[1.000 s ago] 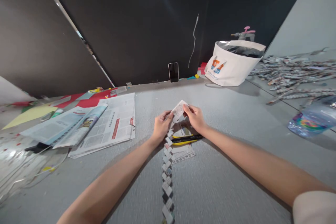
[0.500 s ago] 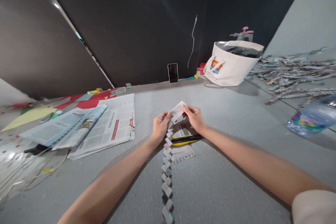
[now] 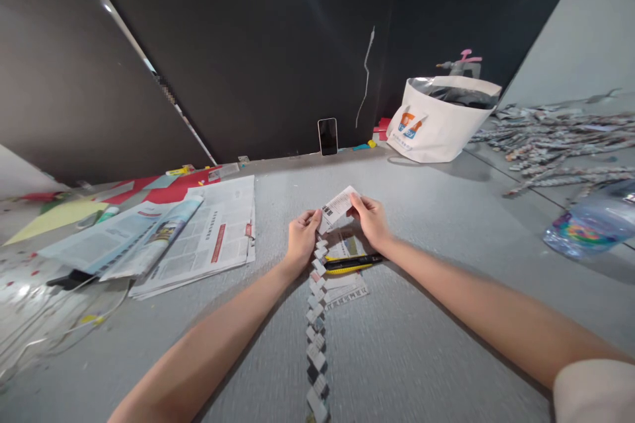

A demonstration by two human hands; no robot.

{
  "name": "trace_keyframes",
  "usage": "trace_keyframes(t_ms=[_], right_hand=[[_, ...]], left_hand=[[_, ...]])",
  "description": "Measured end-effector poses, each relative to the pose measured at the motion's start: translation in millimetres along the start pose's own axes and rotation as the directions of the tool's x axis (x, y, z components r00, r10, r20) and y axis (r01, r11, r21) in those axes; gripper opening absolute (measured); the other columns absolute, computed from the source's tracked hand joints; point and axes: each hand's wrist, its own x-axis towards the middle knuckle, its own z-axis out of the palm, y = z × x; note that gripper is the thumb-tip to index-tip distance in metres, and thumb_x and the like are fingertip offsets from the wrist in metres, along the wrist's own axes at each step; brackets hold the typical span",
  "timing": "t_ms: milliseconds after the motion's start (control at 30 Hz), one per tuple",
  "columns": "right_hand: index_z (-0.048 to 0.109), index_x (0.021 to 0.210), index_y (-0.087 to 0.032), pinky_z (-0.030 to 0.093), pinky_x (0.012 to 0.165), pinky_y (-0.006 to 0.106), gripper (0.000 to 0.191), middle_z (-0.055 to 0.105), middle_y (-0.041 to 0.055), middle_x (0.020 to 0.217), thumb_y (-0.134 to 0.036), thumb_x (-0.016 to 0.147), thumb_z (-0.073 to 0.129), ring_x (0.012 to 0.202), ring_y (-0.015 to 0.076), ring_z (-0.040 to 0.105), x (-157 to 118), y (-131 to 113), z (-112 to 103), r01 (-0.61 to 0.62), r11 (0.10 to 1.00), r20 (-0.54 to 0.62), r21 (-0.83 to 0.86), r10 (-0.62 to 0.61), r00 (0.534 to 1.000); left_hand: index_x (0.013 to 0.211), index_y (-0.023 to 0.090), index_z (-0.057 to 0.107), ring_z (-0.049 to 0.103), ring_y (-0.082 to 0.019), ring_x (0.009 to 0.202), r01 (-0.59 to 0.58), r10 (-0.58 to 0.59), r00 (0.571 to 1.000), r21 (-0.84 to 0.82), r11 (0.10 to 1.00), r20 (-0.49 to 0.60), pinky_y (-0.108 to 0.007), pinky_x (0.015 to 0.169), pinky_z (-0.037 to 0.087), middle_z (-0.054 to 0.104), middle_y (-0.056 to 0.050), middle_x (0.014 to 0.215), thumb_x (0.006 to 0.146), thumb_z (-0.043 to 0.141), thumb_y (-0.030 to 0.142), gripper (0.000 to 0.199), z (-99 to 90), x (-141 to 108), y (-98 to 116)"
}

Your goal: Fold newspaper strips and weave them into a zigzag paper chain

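Note:
A small piece of printed newspaper (image 3: 337, 210) is held up between my hands. My left hand (image 3: 301, 238) pinches its lower left end, where the top of a folded-paper zigzag chain (image 3: 315, 330) meets the fingers. My right hand (image 3: 371, 219) grips the upper right edge of the piece between thumb and fingers. The chain runs down the grey table toward me. Right of it lies a yellow and black cutter (image 3: 350, 264), below my right hand. Newspaper strips (image 3: 347, 291) lie under and in front of the cutter.
Folded newspapers (image 3: 213, 231) lie at the left, near cables (image 3: 44, 317). A phone (image 3: 328, 137) leans on the black partition (image 3: 258, 59). To the right are a white bag (image 3: 436, 125), a pile of paper chains (image 3: 560, 145) and a plastic bottle (image 3: 590, 221).
The paper piece has shifted slightly up and right and shows more of its printed face. My right hand has moved slightly along with it.

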Motion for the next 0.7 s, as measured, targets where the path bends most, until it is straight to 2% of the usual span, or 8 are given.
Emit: trace_keyframes(t_ms=[133, 200, 300, 400, 467, 533, 600, 700], right_hand=[[0.067, 0.077, -0.02, 0.034, 0.054, 0.03, 0.053, 0.051, -0.0013, 0.059, -0.069, 0.098, 0.058, 0.054, 0.0136, 0.043, -3.8, -6.0, 0.8, 0.027, 0.999, 0.023, -0.023, -0.027, 0.999], [0.069, 0.111, -0.021, 0.038, 0.054, 0.03, 0.046, 0.061, -0.0005, 0.067, -0.065, 0.098, 0.061, 0.055, 0.0147, 0.047, -7.4, -9.9, 2.2, 0.058, 0.998, 0.038, -0.018, -0.057, 0.998], [0.044, 0.155, -0.025, 0.05, 0.063, 0.032, 0.068, 0.075, 0.0045, 0.091, -0.057, 0.099, 0.064, 0.066, 0.0184, 0.06, -13.9, -15.1, 3.5, 0.141, 0.988, 0.102, -0.057, -0.135, 0.986], [0.049, 0.157, -0.029, 0.058, 0.089, 0.039, 0.061, 0.075, 0.0106, 0.13, -0.054, 0.103, 0.059, 0.098, 0.0241, 0.072, -18.3, -17.9, 2.9, 0.257, 0.949, 0.314, -0.182, -0.192, 0.93], [0.06, 0.151, -0.032, 0.053, 0.109, 0.045, 0.051, 0.066, 0.008, 0.148, -0.053, 0.105, 0.054, 0.124, 0.0277, 0.069, -18.8, -17.9, 2.7, 0.333, 0.919, 0.476, -0.213, -0.2, 0.856], [0.062, 0.15, -0.032, 0.044, 0.122, 0.049, 0.049, 0.06, 0.0051, 0.155, -0.053, 0.107, 0.049, 0.142, 0.0285, 0.059, -17.9, -16.9, 3.3, 0.361, 0.912, 0.561, -0.194, -0.199, 0.804], [0.063, 0.15, -0.031, 0.038, 0.127, 0.05, 0.051, 0.06, 0.0047, 0.156, -0.054, 0.109, 0.044, 0.147, 0.0277, 0.054, -16.5, -15.5, 4.7, 0.334, 0.925, 0.561, -0.18, -0.183, 0.808], [0.065, 0.147, -0.029, 0.038, 0.126, 0.048, 0.054, 0.063, 0.0055, 0.153, -0.058, 0.109, 0.041, 0.147, 0.0273, 0.055, -14.9, -14.1, 6.2, 0.258, 0.947, 0.481, -0.19, -0.14, 0.865]], left_hand=[[0.093, 0.014, 0.074, 0.058, -0.011, 0.048, 0.012, -0.014, 0.999, -0.063, 0.998, -0.031, -0.022, 0.046, 0.044, 0.068, -0.001, 0.066, 0.072, 0.083, 0.069, 0.06, -0.2, 1.5, 0.2], [0.097, 0.014, 0.072, 0.06, -0.012, 0.049, 0.044, -0.05, 0.998, -0.146, 0.988, -0.041, -0.024, 0.049, 0.049, 0.07, -0.003, 0.069, 0.071, 0.085, 0.067, 0.061, -0.8, 3.4, -0.9], [0.1, 0.014, 0.07, 0.063, -0.014, 0.051, 0.072, -0.085, 0.995, -0.234, 0.97, -0.044, -0.028, 0.053, 0.055, 0.071, -0.003, 0.072, 0.07, 0.087, 0.065, 0.061, -1.5, 5.6, -2.6], [0.098, 0.014, 0.071, 0.064, -0.014, 0.054, 0.06, -0.068, 0.997, -0.218, 0.974, -0.03, -0.028, 0.055, 0.056, 0.071, -0.002, 0.073, 0.072, 0.087, 0.063, 0.057, -1.8, 5.5, -3.0], [0.097, 0.014, 0.074, 0.066, -0.014, 0.058, 0.041, -0.043, 0.999, -0.187, 0.982, -0.006, -0.027, 0.057, 0.057, 0.073, -0.003, 0.077, 0.072, 0.087, 0.062, 0.056, -1.9, 5.1, -2.8], [0.098, 0.014, 0.076, 0.066, -0.014, 0.061, 0.028, -0.028, 1.0, -0.168, 0.985, 0.004, -0.026, 0.059, 0.057, 0.074, -0.004, 0.08, 0.071, 0.088, 0.062, 0.056, -1.7, 5.1, -2.8], [0.097, 0.014, 0.077, 0.065, -0.014, 0.06, 0.036, -0.035, 0.999, -0.166, 0.986, 0.01, -0.026, 0.058, 0.056, 0.073, -0.003, 0.079, 0.069, 0.088, 0.062, 0.058, -1.3, 5.4, -2.9], [0.094, 0.013, 0.076, 0.06, -0.011, 0.053, 0.048, -0.047, 0.999, -0.155, 0.987, 0.014, -0.024, 0.051, 0.052, 0.069, -0.001, 0.07, 0.067, 0.089, 0.064, 0.059, -0.1, 5.2, -2.4]])
